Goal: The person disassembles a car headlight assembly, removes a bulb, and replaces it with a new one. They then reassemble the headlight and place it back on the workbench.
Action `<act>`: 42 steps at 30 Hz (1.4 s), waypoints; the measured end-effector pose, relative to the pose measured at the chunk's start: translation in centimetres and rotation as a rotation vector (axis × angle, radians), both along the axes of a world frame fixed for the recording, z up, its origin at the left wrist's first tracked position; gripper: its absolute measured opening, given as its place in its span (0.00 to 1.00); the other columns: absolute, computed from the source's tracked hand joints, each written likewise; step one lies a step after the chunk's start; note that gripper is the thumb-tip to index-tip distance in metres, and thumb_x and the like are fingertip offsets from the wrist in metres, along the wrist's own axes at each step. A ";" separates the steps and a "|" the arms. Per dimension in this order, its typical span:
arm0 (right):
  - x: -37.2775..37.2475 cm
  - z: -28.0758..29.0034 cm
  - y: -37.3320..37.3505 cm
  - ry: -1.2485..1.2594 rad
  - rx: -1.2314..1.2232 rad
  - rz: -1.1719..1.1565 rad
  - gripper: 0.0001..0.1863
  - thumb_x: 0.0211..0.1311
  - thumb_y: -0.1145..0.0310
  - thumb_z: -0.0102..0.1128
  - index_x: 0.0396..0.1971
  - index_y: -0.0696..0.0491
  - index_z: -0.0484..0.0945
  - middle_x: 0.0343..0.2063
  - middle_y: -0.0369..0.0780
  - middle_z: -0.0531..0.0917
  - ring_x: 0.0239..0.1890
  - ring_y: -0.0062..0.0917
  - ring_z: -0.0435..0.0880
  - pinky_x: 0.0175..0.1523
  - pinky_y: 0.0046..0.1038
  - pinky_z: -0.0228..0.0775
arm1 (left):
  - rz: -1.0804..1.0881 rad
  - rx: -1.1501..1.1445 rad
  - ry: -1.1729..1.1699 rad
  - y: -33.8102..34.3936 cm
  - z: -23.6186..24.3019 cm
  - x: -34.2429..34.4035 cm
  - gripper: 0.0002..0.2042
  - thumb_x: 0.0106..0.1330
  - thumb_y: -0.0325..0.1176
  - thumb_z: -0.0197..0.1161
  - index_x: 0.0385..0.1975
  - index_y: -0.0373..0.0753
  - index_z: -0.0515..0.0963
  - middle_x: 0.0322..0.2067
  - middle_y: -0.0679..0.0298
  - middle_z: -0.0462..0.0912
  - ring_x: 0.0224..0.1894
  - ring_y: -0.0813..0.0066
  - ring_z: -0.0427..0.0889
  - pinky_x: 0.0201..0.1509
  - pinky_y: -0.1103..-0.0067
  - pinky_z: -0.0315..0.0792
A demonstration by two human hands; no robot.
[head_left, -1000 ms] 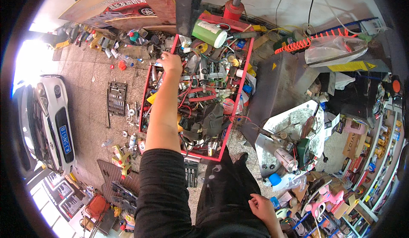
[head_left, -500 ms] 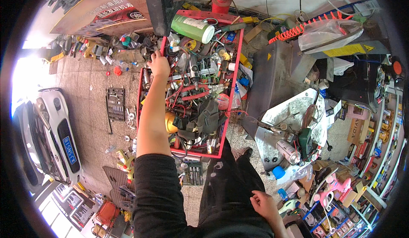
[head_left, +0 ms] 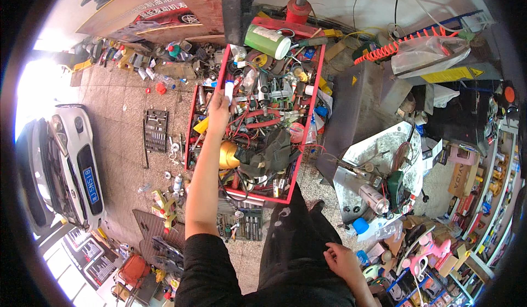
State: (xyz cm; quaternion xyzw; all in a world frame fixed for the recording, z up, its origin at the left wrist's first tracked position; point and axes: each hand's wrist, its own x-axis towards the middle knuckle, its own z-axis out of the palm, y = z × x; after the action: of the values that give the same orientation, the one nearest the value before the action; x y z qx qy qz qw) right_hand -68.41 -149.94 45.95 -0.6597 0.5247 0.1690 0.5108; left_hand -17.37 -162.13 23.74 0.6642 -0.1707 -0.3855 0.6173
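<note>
Over the left side of a red-rimmed tool tray [head_left: 310, 104], my left hand [head_left: 219, 109] is closed around a small white, narrow thing [head_left: 229, 89]. Its upper end sticks out past my fingers; its exact kind is not clear. Beneath and beside this hand the tray is heaped with tools, wires and parts, among them a red cable loop [head_left: 262, 121], a dark strapped item [head_left: 269, 156] and a gold round part [head_left: 228, 155]. A green bottle [head_left: 266, 42] lies at the far end. My right hand [head_left: 341, 260] hangs loosely by my right thigh, fingers slightly bent and apart, holding nothing visible.
A dark post [head_left: 237, 16] stands at the tray's far left corner. Socket sets [head_left: 156, 131] lie on the floor to the left, near a parked white car [head_left: 71, 164]. At right are a machine with a cluttered white top [head_left: 357, 142] and stocked shelves [head_left: 477, 224].
My left hand has come back from the tray's far left edge toward me, and a white thing now shows in it. The view has shifted slightly; my right hand stays put.
</note>
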 end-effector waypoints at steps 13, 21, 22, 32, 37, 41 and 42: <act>0.1 0.4 -0.2 -0.050 -0.066 0.021 0.17 0.62 0.65 0.64 0.48 0.58 0.79 0.31 0.46 0.86 0.34 0.42 0.86 0.40 0.39 0.78 | 0.022 0.009 0.075 3.3 3.1 -3.8 0.10 0.75 0.36 0.59 0.31 0.39 0.78 0.21 0.75 0.73 0.23 0.86 0.66 0.29 0.85 0.58; 2.1 1.3 -1.9 -0.157 -0.130 -0.093 0.25 0.63 0.68 0.65 0.59 0.59 0.71 0.41 0.49 0.85 0.36 0.37 0.87 0.39 0.33 0.80 | -0.890 0.183 -0.202 5.6 9.7 -10.3 0.10 0.71 0.38 0.63 0.37 0.38 0.83 0.24 0.66 0.81 0.26 0.79 0.75 0.31 0.77 0.71; 2.8 1.5 -2.4 -0.222 -0.177 -0.183 0.28 0.63 0.70 0.65 0.61 0.60 0.68 0.43 0.49 0.85 0.36 0.35 0.87 0.39 0.32 0.80 | -1.061 0.154 -0.181 5.7 11.3 -12.6 0.11 0.69 0.40 0.64 0.35 0.38 0.82 0.21 0.61 0.79 0.25 0.74 0.75 0.30 0.72 0.71; 5.3 5.4 -7.0 -0.361 -0.193 -0.307 0.08 0.68 0.70 0.62 0.33 0.59 0.79 0.22 0.38 0.82 0.23 0.17 0.79 0.28 0.23 0.70 | -1.200 -0.149 0.094 6.5 20.5 -22.1 0.20 0.58 0.30 0.75 0.48 0.37 0.77 0.36 0.66 0.83 0.37 0.79 0.80 0.39 0.78 0.75; 5.7 6.9 -6.0 -0.562 -0.022 -0.718 0.07 0.72 0.71 0.58 0.33 0.59 0.77 0.24 0.32 0.81 0.24 0.10 0.75 0.30 0.15 0.67 | -0.847 -0.088 0.659 7.7 21.8 -23.8 0.20 0.63 0.26 0.71 0.53 0.34 0.72 0.37 0.67 0.81 0.36 0.83 0.80 0.41 0.84 0.74; 5.9 7.2 -5.3 -0.612 -0.033 -0.763 0.05 0.72 0.73 0.58 0.36 0.59 0.77 0.26 0.33 0.81 0.26 0.11 0.76 0.33 0.15 0.68 | -0.690 -0.076 0.772 9.2 23.0 -25.9 0.12 0.66 0.26 0.68 0.47 0.34 0.76 0.34 0.68 0.82 0.35 0.83 0.80 0.41 0.84 0.74; 5.8 7.2 -5.2 -0.613 -0.061 -0.717 0.05 0.71 0.72 0.58 0.36 0.59 0.77 0.27 0.33 0.82 0.26 0.12 0.77 0.33 0.15 0.68 | -0.693 -0.013 0.752 9.5 23.3 -26.4 0.10 0.67 0.27 0.68 0.45 0.34 0.77 0.34 0.68 0.82 0.34 0.83 0.80 0.41 0.84 0.74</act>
State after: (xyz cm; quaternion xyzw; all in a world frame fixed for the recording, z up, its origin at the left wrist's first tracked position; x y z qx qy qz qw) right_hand -62.64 -155.15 53.16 -0.4711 0.5492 -0.2360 0.6486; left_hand -43.81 -152.64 47.00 0.3804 -0.1494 -0.7787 0.4761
